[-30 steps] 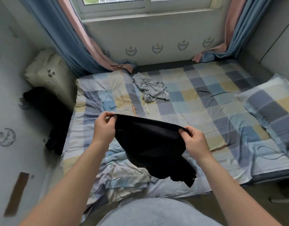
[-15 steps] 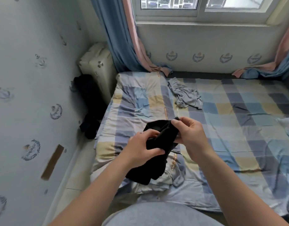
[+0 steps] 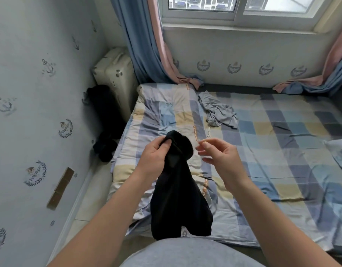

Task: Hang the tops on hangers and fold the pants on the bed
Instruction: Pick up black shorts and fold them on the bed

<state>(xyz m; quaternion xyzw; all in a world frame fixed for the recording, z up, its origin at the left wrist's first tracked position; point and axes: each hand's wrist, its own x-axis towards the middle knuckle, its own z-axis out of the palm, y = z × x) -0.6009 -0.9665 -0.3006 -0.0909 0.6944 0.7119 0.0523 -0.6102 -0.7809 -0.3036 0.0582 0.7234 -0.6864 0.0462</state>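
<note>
Edges first, we judge: our left hand (image 3: 154,157) grips the bunched top of the black garment (image 3: 178,199), which hangs over the bed's (image 3: 282,151) near edge. Our right hand (image 3: 218,157) hovers beside it, loosely curled and empty. It should pinch the opposite corner so we can spread the cloth flat.

A home bedroom: checked bed (image 3: 282,151), curtained window (image 3: 233,12), anchor-print wallpaper (image 3: 41,93).

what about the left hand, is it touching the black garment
Touching. The head view shows the left hand gripping the bunched top of the black garment.
</note>
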